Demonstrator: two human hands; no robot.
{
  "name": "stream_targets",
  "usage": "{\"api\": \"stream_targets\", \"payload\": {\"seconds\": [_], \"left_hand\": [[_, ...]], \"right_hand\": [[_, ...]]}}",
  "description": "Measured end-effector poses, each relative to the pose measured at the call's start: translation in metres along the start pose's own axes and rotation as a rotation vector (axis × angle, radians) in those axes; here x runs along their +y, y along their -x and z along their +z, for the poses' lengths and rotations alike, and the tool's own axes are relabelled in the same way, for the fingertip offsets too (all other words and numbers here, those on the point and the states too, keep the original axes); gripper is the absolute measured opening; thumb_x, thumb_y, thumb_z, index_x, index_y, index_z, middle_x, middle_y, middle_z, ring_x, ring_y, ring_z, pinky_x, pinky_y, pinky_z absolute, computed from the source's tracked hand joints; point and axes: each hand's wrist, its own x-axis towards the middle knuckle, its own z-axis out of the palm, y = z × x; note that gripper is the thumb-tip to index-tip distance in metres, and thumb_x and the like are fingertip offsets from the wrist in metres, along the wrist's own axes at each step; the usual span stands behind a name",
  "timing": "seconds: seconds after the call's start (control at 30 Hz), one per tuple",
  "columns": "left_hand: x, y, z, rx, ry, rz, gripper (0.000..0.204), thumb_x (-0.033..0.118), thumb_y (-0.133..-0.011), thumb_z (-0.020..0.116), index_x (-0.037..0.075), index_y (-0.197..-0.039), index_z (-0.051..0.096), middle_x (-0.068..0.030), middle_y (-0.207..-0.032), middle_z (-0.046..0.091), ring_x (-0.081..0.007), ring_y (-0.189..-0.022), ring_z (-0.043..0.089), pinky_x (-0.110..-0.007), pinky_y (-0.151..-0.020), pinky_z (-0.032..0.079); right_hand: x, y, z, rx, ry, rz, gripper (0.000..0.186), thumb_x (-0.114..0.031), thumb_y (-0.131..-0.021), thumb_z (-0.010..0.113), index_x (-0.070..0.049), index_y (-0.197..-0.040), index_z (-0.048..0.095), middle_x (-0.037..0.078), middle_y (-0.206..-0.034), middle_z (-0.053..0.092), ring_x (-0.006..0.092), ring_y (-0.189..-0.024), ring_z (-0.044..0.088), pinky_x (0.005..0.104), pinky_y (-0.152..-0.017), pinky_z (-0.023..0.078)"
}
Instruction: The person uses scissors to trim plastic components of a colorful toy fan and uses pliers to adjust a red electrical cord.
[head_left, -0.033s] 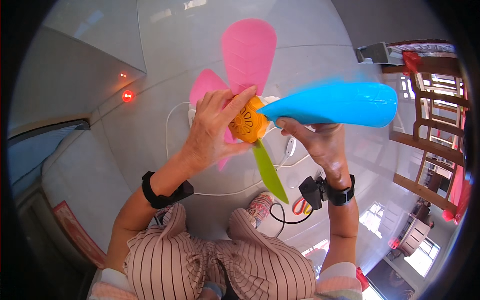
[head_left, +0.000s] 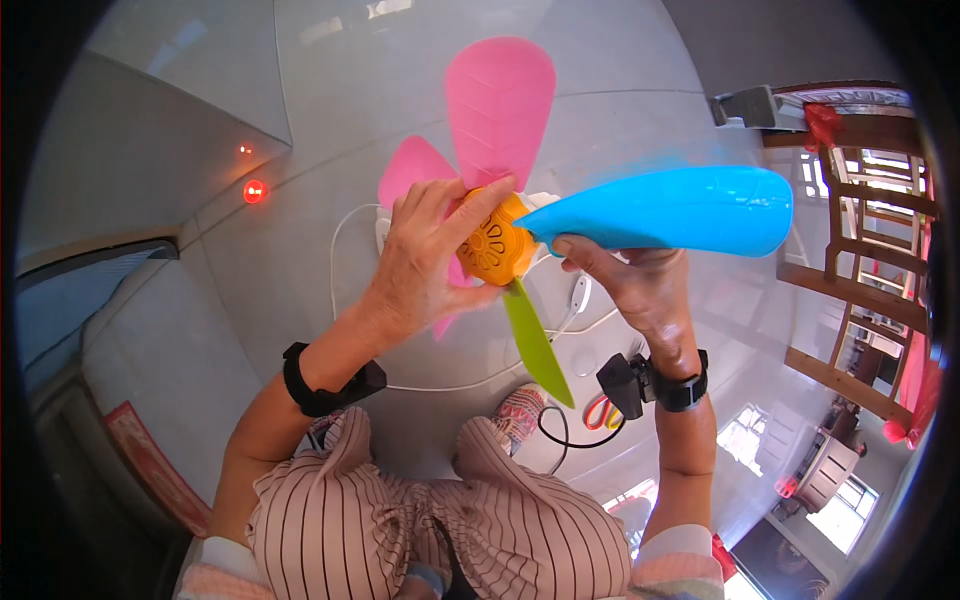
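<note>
Our left hand (head_left: 415, 245) clasps the orange hub (head_left: 497, 238) near centre; our right hand (head_left: 632, 287) grips the blue blade (head_left: 680, 210), upper right, close to the hub. The blade looks light, slick, slightly springy; holding it there seems surest.

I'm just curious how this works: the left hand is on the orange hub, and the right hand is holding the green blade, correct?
Not quite. The head view shows the right hand holding the blue blade, not the green blade. The left hand is indeed on the orange hub.
</note>
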Motion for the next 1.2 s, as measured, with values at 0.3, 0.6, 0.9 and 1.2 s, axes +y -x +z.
{"api": "stream_targets", "payload": {"seconds": [0.3, 0.6, 0.9, 1.2], "left_hand": [[-0.002, 0.003, 0.008, 0.082, 0.149, -0.073, 0.077, 0.010, -0.039, 0.080, 0.012, -0.113, 0.057, -0.0077, -0.091, 0.049, -0.0247, -0.086, 0.047, -0.032, -0.074, 0.043], [-0.005, 0.002, 0.005, 0.034, 0.115, -0.014, 0.077, 0.009, -0.041, 0.080, 0.013, -0.115, 0.057, -0.0084, -0.091, 0.047, -0.0252, -0.086, 0.046, -0.033, -0.075, 0.043], [-0.003, 0.001, 0.005, 0.046, 0.121, -0.030, 0.078, 0.009, -0.041, 0.079, 0.012, -0.115, 0.057, -0.0092, -0.092, 0.048, -0.0249, -0.086, 0.046, -0.033, -0.073, 0.043], [0.001, 0.000, 0.007, 0.071, 0.117, 0.000, 0.073, 0.009, -0.043, 0.078, 0.009, -0.113, 0.057, -0.0086, -0.091, 0.048, -0.0243, -0.083, 0.047, -0.033, -0.074, 0.042]], "right_hand": [[0.005, -0.002, 0.014, 0.099, -0.061, -0.056, 0.017, -0.005, -0.075, 0.068, -0.004, -0.091, 0.065, 0.007, -0.079, 0.066, 0.0116, -0.065, 0.063, 0.0232, -0.056, 0.051], [0.005, -0.006, -0.004, -0.066, 0.044, -0.081, 0.020, -0.003, -0.075, 0.068, -0.001, -0.095, 0.062, 0.011, -0.084, 0.065, 0.0147, -0.066, 0.062, 0.0256, -0.058, 0.052], [0.005, -0.013, -0.003, -0.105, 0.008, -0.076, 0.018, -0.005, -0.075, 0.068, -0.005, -0.093, 0.064, 0.005, -0.081, 0.066, 0.0112, -0.066, 0.060, 0.0238, -0.059, 0.048], [0.000, -0.013, -0.002, -0.074, -0.001, -0.024, 0.022, -0.006, -0.075, 0.068, -0.005, -0.097, 0.062, 0.005, -0.082, 0.065, 0.0105, -0.066, 0.059, 0.0233, -0.058, 0.047]]}}
